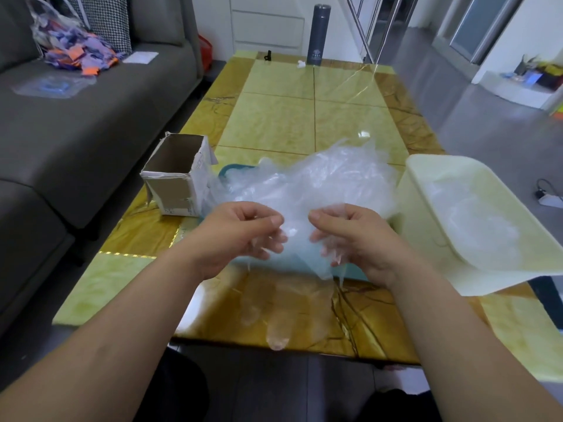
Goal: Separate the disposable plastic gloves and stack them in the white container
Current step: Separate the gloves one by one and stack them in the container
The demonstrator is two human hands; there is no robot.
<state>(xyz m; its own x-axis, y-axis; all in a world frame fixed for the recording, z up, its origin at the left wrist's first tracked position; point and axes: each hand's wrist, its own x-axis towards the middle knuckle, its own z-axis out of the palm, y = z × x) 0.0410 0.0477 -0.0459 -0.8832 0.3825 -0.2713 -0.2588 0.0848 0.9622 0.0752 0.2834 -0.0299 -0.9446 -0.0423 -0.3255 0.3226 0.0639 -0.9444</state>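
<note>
A heap of clear plastic gloves (316,181) fills a teal tray (227,171) in the middle of the table. My left hand (240,236) and my right hand (353,239) are raised just in front of the heap, a hand's width apart. Both pinch the cuff of one clear glove (292,300), which hangs down between them with its fingers near the table's front edge. The white container (426,190) stands to the right of the heap, with some clear gloves lying inside it.
An open cardboard box (175,175) stands left of the tray. A grey flask (317,35) stands at the table's far end. A grey sofa (91,117) runs along the left side of the yellow stone table (274,117). Floor lies to the right.
</note>
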